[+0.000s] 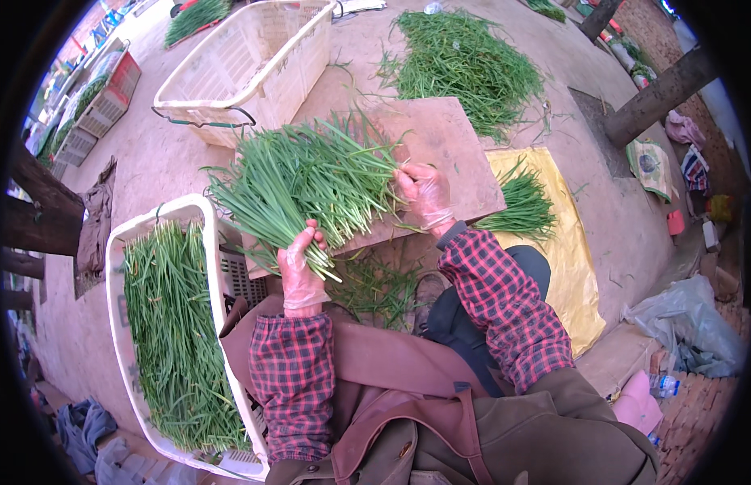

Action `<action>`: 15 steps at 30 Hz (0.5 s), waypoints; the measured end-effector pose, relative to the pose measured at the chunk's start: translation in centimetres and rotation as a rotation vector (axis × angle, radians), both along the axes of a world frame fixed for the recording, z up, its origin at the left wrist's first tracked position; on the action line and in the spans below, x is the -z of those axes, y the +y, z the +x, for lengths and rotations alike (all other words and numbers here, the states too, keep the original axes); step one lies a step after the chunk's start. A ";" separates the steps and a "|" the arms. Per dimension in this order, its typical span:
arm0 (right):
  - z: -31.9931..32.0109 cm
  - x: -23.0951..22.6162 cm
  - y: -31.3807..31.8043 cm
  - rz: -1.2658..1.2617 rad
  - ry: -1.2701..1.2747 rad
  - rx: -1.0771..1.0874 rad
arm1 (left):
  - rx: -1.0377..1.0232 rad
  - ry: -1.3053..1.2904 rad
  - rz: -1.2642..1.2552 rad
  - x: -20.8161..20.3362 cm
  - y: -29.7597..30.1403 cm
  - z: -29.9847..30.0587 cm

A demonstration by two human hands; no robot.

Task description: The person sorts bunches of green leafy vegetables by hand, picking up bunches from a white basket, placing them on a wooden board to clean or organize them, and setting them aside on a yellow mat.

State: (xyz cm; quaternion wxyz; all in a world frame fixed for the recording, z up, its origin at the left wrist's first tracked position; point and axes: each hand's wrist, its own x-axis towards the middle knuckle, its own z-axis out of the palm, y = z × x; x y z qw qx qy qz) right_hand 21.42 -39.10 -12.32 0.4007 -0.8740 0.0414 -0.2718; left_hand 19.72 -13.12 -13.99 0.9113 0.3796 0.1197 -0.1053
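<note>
My left hand (pixel 301 275), in a clear plastic glove, is closed round the pale stem ends of a bunch of green chives (pixel 262 206). The bunch's leaves point up and to the left, over the board's left edge. A heap of loose chives (pixel 339 174) lies beside it on the reddish board (pixel 444 125). At the heap's right edge my gloved right hand (pixel 428 194) pinches some thin chive strands between thumb and fingers; how many cannot be made out.
A white crate (pixel 117 323) of chives stands at my left, a pale basket (pixel 290 77) beyond the board. More chives (pixel 464 69) lie on the floor at the back. Right of the board, a small bundle (pixel 521 206) rests on a yellow sheet (pixel 581 283). Posts (pixel 662 93) stand further off.
</note>
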 end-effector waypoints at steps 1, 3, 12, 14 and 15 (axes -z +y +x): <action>0.0 -1.0 0.1 0.146 -0.060 0.018 | -0.012 -0.002 -0.011 -0.2 -0.2 0.0; -0.3 -3.9 0.4 -0.118 -0.146 0.103 | -0.049 -0.006 -0.029 -0.7 -0.4 -0.2; -2.1 -6.0 4.7 -0.019 -0.234 0.059 | 0.044 0.022 -0.016 -0.3 -0.1 -0.1; -3.2 -3.7 6.6 -0.147 -0.314 -0.037 | 0.066 0.068 0.098 -0.5 -0.6 -0.5; -3.8 -3.0 7.6 -0.176 -0.331 -0.067 | 0.094 0.107 0.096 -0.1 -0.5 -0.5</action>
